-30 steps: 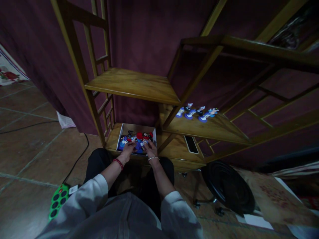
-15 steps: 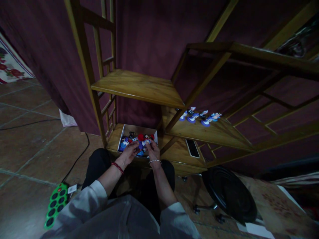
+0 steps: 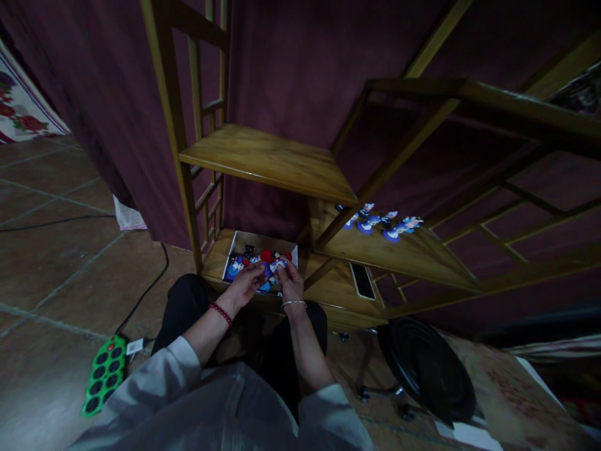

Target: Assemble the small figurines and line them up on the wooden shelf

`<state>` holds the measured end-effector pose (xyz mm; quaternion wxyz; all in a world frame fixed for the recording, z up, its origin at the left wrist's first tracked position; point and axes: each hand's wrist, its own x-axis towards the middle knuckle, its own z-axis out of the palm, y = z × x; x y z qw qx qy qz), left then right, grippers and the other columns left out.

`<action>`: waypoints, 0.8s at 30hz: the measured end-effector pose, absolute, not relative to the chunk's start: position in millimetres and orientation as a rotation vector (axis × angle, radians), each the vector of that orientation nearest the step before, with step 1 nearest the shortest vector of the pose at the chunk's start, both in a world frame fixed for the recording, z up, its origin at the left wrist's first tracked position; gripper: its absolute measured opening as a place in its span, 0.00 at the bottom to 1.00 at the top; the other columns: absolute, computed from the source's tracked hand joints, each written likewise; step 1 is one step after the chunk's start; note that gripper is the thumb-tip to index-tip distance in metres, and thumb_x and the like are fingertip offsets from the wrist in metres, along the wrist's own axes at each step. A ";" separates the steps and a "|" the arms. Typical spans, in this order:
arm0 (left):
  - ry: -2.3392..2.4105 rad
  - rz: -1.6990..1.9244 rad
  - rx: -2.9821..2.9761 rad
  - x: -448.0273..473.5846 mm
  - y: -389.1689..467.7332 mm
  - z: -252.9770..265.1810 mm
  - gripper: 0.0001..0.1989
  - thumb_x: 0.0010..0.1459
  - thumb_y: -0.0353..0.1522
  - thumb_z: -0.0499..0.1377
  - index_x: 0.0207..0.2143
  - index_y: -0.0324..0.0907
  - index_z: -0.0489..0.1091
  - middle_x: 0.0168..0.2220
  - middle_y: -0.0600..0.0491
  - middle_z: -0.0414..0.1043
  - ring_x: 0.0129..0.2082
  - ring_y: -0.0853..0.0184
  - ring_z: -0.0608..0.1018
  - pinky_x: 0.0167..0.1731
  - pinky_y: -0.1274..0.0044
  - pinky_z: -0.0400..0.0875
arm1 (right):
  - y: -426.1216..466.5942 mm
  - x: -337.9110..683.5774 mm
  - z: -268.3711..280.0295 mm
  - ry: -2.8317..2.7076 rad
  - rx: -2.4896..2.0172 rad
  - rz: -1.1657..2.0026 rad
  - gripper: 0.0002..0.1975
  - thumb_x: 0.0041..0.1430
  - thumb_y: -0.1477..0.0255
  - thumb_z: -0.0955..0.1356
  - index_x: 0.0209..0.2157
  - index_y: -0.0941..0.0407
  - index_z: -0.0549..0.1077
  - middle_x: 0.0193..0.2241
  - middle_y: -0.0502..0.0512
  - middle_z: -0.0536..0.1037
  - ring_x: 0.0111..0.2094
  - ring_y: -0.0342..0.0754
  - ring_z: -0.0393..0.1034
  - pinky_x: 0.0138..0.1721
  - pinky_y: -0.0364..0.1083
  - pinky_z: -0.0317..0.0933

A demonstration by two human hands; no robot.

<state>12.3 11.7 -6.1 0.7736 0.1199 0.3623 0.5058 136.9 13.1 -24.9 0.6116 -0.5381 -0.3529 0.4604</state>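
Note:
Both my hands are over a shallow white box (image 3: 293, 255) on the low wooden shelf. Between them is a small figurine (image 3: 277, 265) with a purple base and a white and blue body. My left hand (image 3: 247, 282) has its fingers closed at the base side. My right hand (image 3: 292, 280) pinches the figurine at the other side. In the box beneath lie several more small figurines (image 3: 237, 267) in blue, red, black and white; my hands hide some of them.
Several figurines with purple bases (image 3: 393, 233) stand on the wooden shelf to the right (image 3: 357, 247). A phone-like dark slab with white edges (image 3: 362, 280) lies below. A round black stool (image 3: 425, 366) is at right. A green power strip (image 3: 107, 374) with a cable lies on the floor at left.
The camera view has shifted slightly, so the shelves appear a little to the right. Both hands keep the figurine between them above the box.

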 end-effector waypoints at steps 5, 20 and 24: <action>0.781 1.119 0.258 13.8 10.5 -0.4 0.04 0.46 0.24 0.63 0.28 0.37 0.71 0.26 0.54 0.72 0.26 0.74 0.73 0.30 0.81 0.69 | 12.2 137.1 -15.8 -0.872 -1.214 1.034 0.22 0.42 0.63 0.71 0.42 0.55 0.74 0.39 0.52 0.77 0.37 0.47 0.70 0.39 0.46 0.66; 0.777 1.103 0.243 15.2 12.1 -5.2 0.05 0.46 0.27 0.64 0.28 0.37 0.71 0.27 0.54 0.73 0.27 0.73 0.74 0.29 0.80 0.69 | 9.7 140.2 -15.6 -0.893 -1.186 1.082 0.23 0.44 0.62 0.71 0.44 0.53 0.73 0.46 0.53 0.74 0.41 0.48 0.70 0.40 0.46 0.66; 0.764 1.098 0.243 14.7 10.9 -2.1 0.05 0.46 0.27 0.64 0.28 0.37 0.71 0.27 0.54 0.73 0.27 0.73 0.74 0.30 0.80 0.69 | 10.0 139.5 -14.3 -0.847 -1.201 1.045 0.25 0.43 0.62 0.71 0.45 0.53 0.72 0.43 0.53 0.75 0.38 0.47 0.70 0.36 0.45 0.67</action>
